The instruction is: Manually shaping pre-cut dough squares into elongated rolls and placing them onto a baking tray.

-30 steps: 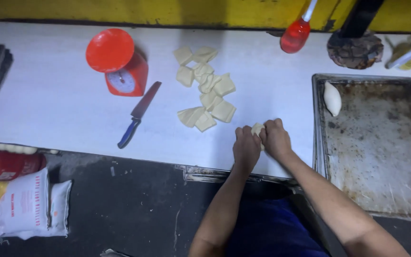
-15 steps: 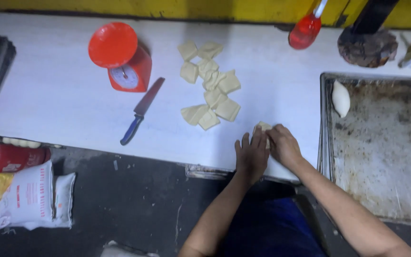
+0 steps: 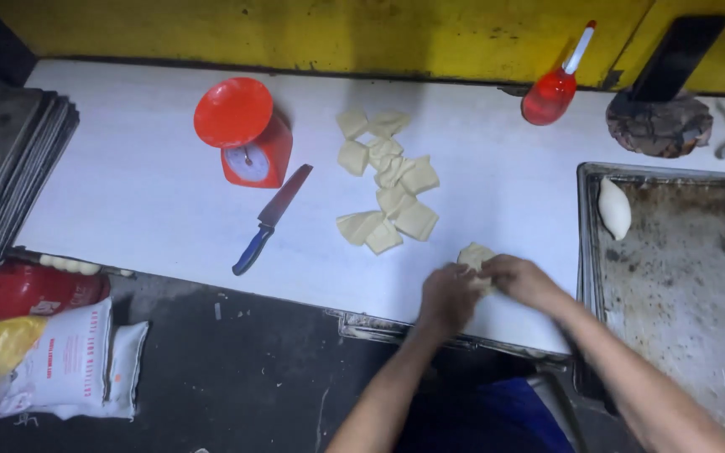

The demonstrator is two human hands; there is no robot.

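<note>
Both hands meet at the near edge of the white table (image 3: 144, 193). My left hand (image 3: 449, 298) and my right hand (image 3: 520, 279) press together on one pale dough piece (image 3: 473, 254), which pokes out just beyond the fingers. Several cut dough squares (image 3: 386, 180) lie in a loose cluster further back on the table. One shaped oval dough piece (image 3: 614, 208) rests at the left edge of a worn metal baking tray (image 3: 690, 285) to my right.
A red kitchen scale (image 3: 245, 134) and a blue-handled knife (image 3: 270, 220) lie left of the dough. A red squeeze bottle (image 3: 554, 88) and a dark cloth (image 3: 660, 124) sit at the back. Stacked trays (image 3: 10, 159) are far left; sacks (image 3: 52, 361) on the floor.
The view has shifted slightly. My hands stay on the dough piece at the table's edge, working it between the fingers; nothing else has moved.
</note>
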